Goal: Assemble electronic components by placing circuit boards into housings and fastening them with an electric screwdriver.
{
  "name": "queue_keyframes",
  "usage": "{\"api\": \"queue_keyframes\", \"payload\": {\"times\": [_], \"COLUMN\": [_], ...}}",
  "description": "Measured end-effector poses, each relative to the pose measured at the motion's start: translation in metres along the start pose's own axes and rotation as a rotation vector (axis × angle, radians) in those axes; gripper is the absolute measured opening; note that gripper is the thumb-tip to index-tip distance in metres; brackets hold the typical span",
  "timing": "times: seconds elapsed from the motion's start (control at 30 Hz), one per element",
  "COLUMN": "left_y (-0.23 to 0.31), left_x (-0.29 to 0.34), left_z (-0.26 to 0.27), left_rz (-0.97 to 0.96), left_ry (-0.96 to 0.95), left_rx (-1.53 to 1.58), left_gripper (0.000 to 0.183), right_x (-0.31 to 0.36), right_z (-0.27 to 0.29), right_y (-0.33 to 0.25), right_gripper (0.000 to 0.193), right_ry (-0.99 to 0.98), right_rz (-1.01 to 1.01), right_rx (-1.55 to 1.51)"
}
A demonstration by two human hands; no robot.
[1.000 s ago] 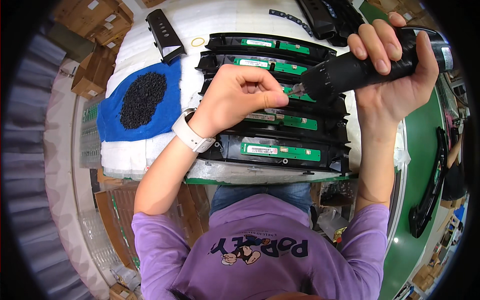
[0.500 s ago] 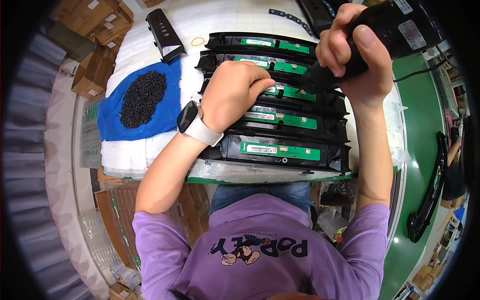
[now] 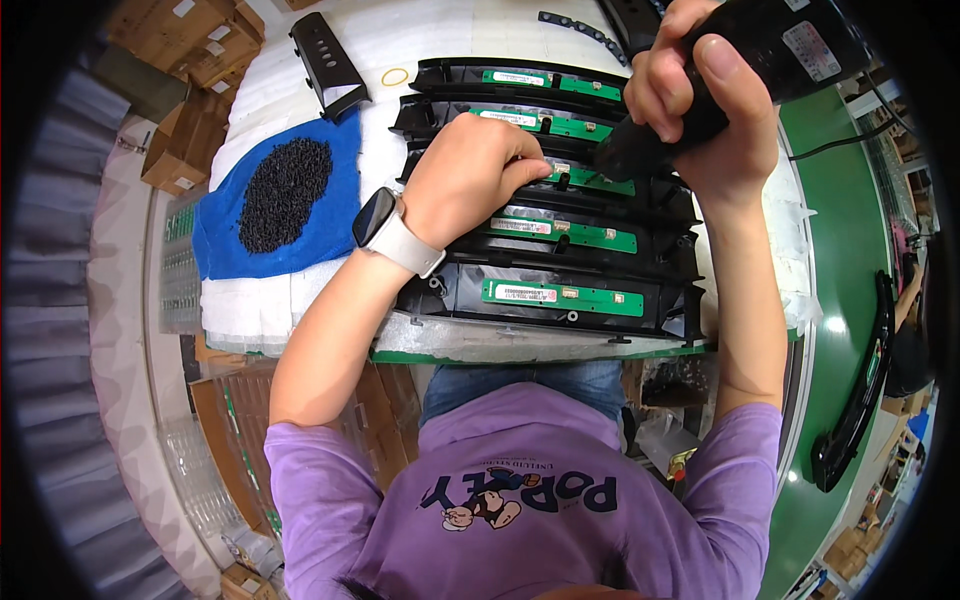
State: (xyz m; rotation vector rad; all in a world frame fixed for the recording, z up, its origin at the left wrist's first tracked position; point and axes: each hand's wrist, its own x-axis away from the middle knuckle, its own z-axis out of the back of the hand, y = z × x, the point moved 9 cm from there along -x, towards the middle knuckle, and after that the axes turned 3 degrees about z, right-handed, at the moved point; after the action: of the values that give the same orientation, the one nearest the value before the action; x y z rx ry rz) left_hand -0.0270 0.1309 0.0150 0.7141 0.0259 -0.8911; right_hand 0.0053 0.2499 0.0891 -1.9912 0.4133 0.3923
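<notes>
My right hand is wrapped round a black electric screwdriver, its nose angled down and left over the middle one of several long black plastic panels. A green circuit board lies in that panel, close to the screwdriver's nose; the contact point is too small to tell. My left hand rests over the left part of the same panel, thumb and forefinger pinched beside the board's white connector. Whatever the pinch holds is hidden. The other panels lie in rows above and below, each with a green board.
Left of the panels, a heap of small black screws lies on a blue cloth. Behind it are a loose black panel and a yellow ring. A cord trails right from the screwdriver. Cardboard boxes stand far left.
The screwdriver and my right hand have shifted slightly left and up. My left hand stays pinched at almost the same place over the middle panel.
</notes>
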Motion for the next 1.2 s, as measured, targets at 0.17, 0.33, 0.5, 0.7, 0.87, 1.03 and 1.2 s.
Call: {"api": "queue_keyframes", "payload": {"times": [0.17, 0.33, 0.5, 0.7, 0.87, 1.03, 1.2], "left_y": [-0.003, -0.005, -0.005, -0.003, -0.020, -0.024, -0.011], "left_x": [-0.001, -0.001, -0.002, 0.000, 0.002, 0.016, 0.018], "left_z": [-0.002, -0.004, -0.006, -0.002, 0.021, 0.017, -0.004], "left_rz": [0.001, 0.020, 0.022, 0.030, 0.216, 0.332, 0.382], "left_ry": [-0.019, -0.050, -0.058, -0.028, 0.204, 0.094, -0.059], "left_rx": [0.042, 0.075, 0.081, 0.042, 0.281, 0.823, 1.144], "left_gripper": [0.014, 0.014, 0.016, 0.018, 0.020, 0.015, 0.018], "right_x": [-0.002, -0.009, -0.011, -0.002, -0.003, -0.012, -0.012], "right_z": [-0.001, -0.019, -0.027, -0.035, -0.024, -0.006, 0.008], "right_y": [0.003, 0.004, 0.004, 0.001, -0.002, -0.042, -0.057], "right_gripper": [0.026, 0.023, 0.025, 0.026, 0.038, 0.045, 0.042], "right_ry": [0.002, -0.136, -0.222, -0.309, -0.485, -0.396, -0.276], "right_rz": [-0.035, -0.045, -0.056, -0.066, 0.144, 0.199, 0.180], "right_rx": [0.030, 0.208, 0.301, 0.410, 0.153, -0.278, -0.408]}}
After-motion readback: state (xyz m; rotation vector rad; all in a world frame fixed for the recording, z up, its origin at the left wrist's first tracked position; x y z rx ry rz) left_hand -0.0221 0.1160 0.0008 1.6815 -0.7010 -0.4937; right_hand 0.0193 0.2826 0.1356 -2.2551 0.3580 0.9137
